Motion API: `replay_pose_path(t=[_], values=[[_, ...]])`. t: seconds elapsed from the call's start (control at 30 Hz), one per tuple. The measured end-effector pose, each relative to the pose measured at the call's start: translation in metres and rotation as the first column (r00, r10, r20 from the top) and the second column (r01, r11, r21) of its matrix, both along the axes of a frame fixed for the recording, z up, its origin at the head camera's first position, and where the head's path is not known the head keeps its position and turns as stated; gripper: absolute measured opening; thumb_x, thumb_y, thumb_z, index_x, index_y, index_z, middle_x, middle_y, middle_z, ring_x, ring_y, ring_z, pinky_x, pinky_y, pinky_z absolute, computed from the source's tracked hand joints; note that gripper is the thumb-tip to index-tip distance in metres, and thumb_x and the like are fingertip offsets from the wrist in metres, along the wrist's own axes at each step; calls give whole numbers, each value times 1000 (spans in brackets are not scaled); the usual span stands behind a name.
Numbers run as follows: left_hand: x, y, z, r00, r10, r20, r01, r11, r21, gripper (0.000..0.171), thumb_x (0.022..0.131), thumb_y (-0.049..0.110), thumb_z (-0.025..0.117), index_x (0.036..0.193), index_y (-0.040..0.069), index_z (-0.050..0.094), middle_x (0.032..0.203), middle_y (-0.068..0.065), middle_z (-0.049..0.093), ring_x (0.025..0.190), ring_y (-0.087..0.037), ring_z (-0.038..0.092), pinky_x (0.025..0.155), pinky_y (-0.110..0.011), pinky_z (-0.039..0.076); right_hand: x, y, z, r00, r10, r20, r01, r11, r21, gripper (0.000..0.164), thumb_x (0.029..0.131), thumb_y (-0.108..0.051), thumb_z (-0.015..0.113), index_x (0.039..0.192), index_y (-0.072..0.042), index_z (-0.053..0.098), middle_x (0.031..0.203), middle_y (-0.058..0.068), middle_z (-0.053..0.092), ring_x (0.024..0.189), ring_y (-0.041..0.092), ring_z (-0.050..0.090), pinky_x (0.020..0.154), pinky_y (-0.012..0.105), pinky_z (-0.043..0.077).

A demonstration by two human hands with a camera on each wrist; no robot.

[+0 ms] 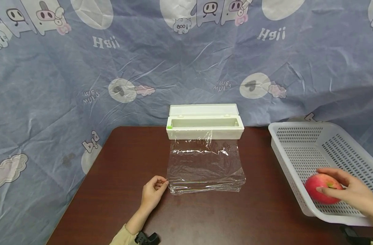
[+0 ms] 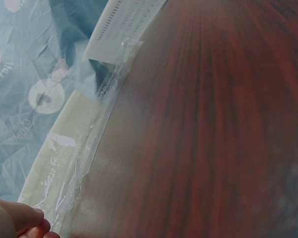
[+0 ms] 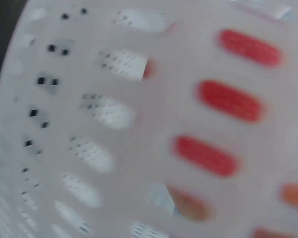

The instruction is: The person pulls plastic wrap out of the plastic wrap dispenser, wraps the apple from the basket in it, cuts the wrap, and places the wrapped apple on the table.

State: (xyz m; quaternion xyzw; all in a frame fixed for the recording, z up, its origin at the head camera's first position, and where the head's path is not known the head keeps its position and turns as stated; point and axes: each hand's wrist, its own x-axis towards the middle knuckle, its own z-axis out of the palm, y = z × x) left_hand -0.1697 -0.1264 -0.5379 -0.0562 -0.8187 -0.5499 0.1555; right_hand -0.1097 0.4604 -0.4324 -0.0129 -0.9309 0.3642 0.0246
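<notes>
A sheet of clear plastic wrap (image 1: pixel 204 166) stretches from a white dispenser box (image 1: pixel 205 133) toward the front of the table. My left hand (image 1: pixel 152 194) pinches its near left corner between thumb and fingers; in the left wrist view the thumb (image 2: pixel 20 213) is right at the film's edge. At the right, my right hand (image 1: pixel 353 189) grips a red apple (image 1: pixel 318 187) inside a white perforated basket (image 1: pixel 284 168), thumb on the near side and fingers over the top. Through the slots in the right wrist view, red apple skin (image 3: pixel 231 101) shows behind the basket wall (image 3: pixel 159 114).
The box's lid (image 1: pixel 203 109) stands raised at the back, with a small green piece (image 1: pixel 169 127) at its left end. A patterned blue cloth (image 1: pixel 180 64) hangs behind the brown table (image 1: pixel 131 153). The basket's tall wall stands between the apple and the film.
</notes>
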Motion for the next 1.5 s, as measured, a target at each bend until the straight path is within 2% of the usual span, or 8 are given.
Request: replay_pose_path(t=[0.27, 0.5, 0.77, 0.97, 1.17, 1.4, 1.5], values=[[1, -1, 0, 1000, -11, -24, 11, 1000, 7, 9, 80, 9, 74, 81, 14, 66, 71, 6, 65, 65, -9, 60, 57, -22, 51, 4, -11, 23, 995, -2, -102, -1, 1000, -27, 53, 80, -10, 75, 126, -24, 51, 103, -32, 41, 83, -9, 41, 54, 22, 47], [1, 0, 1, 1000, -7, -26, 7, 1000, -6, 9, 80, 9, 74, 82, 13, 66, 72, 5, 64, 65, -9, 60, 57, -21, 51, 7, -21, 33, 990, -3, -144, -5, 998, -55, 58, 80, -5, 74, 129, -25, 50, 108, -29, 39, 87, -11, 40, 55, 17, 45], [2, 1, 1, 1000, -10, -27, 9, 1000, -6, 9, 80, 9, 74, 82, 12, 66, 72, 4, 65, 66, -10, 60, 57, -21, 51, 16, -32, 35, 984, -5, -176, -4, 999, -54, 58, 78, -4, 76, 129, -18, 52, 108, -28, 45, 84, -8, 45, 55, 17, 46], [0, 0, 0, 999, -6, -36, 6, 1000, -4, 9, 80, 8, 74, 81, 12, 66, 72, 3, 65, 66, -9, 60, 58, -21, 51, 21, -45, 40, 970, -11, -244, -15, 994, -105, 61, 73, 5, 76, 127, -14, 56, 111, -27, 50, 85, -9, 49, 59, 10, 43], [0, 0, 0, 999, -6, -46, 6, 1000, -8, 9, 80, 8, 75, 81, 12, 66, 71, 4, 65, 65, -8, 60, 57, -21, 51, 22, -56, 43, 957, 11, -291, -56, 988, -146, 63, 72, 11, 73, 129, -10, 54, 111, -22, 53, 85, -6, 51, 62, 9, 44], [1, 0, 3, 999, -18, -31, 18, 1000, -5, 9, 80, 8, 74, 82, 12, 66, 72, 4, 65, 66, -11, 61, 58, -22, 51, 19, -76, 47, 950, 8, -311, -58, 987, -152, 62, 73, 11, 73, 129, -7, 54, 111, -19, 56, 85, -2, 53, 62, 11, 46], [1, -1, 3, 999, -16, -38, 15, 1000, -9, 9, 80, 8, 74, 82, 13, 66, 72, 4, 65, 65, -10, 61, 58, -22, 51, 17, -89, 49, 945, 30, -325, -86, 984, -157, 61, 72, 12, 72, 128, -4, 54, 112, -15, 56, 86, 0, 53, 64, 11, 47]])
